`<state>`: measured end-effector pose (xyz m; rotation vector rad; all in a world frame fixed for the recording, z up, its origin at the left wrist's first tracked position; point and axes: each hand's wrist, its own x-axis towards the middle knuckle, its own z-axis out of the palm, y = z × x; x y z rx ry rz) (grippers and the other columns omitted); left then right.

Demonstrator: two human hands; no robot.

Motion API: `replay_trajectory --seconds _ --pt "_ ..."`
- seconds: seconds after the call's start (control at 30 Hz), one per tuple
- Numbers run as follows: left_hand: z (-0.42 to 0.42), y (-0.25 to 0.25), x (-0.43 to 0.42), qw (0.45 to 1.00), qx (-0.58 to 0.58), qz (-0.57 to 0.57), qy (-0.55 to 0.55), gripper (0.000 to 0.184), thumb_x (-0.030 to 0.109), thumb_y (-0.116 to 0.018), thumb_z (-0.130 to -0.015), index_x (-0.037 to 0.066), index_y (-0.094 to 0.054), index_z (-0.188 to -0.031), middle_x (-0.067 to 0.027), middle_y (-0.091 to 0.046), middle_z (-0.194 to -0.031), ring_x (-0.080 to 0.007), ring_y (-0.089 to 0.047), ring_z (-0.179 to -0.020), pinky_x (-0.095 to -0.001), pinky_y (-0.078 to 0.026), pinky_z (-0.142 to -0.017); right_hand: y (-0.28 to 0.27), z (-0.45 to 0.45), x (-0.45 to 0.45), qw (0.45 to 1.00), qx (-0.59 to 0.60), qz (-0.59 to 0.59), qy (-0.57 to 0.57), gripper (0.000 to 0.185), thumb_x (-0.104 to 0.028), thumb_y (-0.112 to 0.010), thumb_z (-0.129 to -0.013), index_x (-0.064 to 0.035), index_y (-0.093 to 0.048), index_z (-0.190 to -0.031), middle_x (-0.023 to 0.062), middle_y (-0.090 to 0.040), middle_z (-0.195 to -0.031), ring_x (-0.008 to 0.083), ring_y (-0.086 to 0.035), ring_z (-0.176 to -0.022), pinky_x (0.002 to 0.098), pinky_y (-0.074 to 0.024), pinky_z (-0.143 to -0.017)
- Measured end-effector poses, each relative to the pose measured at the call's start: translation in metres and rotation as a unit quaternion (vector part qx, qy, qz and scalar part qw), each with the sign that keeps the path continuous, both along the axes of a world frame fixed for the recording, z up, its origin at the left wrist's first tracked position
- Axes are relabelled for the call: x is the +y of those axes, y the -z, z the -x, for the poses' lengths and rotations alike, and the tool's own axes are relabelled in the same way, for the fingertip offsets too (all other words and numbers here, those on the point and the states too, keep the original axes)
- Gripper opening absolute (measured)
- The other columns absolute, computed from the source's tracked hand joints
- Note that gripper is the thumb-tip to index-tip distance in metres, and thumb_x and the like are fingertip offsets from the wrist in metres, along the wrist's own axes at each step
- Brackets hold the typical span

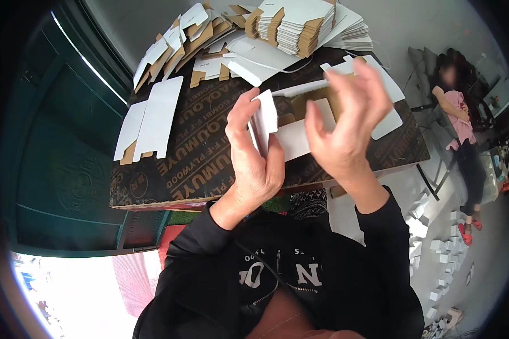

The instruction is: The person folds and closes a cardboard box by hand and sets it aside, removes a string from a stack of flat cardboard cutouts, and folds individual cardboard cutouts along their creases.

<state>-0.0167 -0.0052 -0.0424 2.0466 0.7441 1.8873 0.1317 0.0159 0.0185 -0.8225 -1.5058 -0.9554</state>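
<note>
My left hand (250, 159) is wrapped around the end of a white cardboard box (293, 140), with the thumb and fingers pressing a raised end panel (267, 111). The box stands partly folded on the table, its brown inside showing. Over its right part, my right hand (349, 121) has its fingers spread, slightly blurred, and nothing is in it. A flat white panel (385, 121) lies beyond that hand; whether it belongs to the same box is hidden.
Flat cardboard blanks (158, 116) lie at the table's left. Stacked blanks (294, 25) and a loose pile (181, 42) are along the back of the plywood table (192, 147). A seated person (461, 113) is at the right. Small white boxes (447, 251) litter the floor.
</note>
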Motion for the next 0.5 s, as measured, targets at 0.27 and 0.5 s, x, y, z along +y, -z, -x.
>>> replay_trajectory --seconds 0.27,0.5 --pt "0.015 -0.016 0.030 0.992 0.009 0.128 0.005 0.049 -0.005 -0.046 -0.084 -0.003 -0.040 -0.133 -0.0238 -0.040 -0.139 -0.0359 -0.042 -0.127 -0.0422 -0.037 -0.104 -0.036 -0.016 0.019 0.937 0.038 0.346 -0.007 0.012 -0.010 -0.070 -0.078 -0.0051 -0.060 -0.082 0.0099 -0.065 -0.081 0.0241 -0.057 -0.059 0.0308 -0.0462 -0.058" --pt "0.030 -0.016 0.055 0.979 0.196 0.032 -0.055 0.041 0.008 -0.057 -0.084 -0.005 -0.048 -0.122 -0.0311 -0.038 -0.132 -0.0450 -0.043 -0.123 -0.0474 -0.042 -0.100 -0.028 0.005 0.055 0.933 0.018 0.358 -0.010 0.017 -0.012 -0.073 -0.079 -0.0034 -0.059 -0.077 0.0049 -0.062 -0.076 0.0229 -0.054 -0.055 0.0345 -0.0465 -0.057"
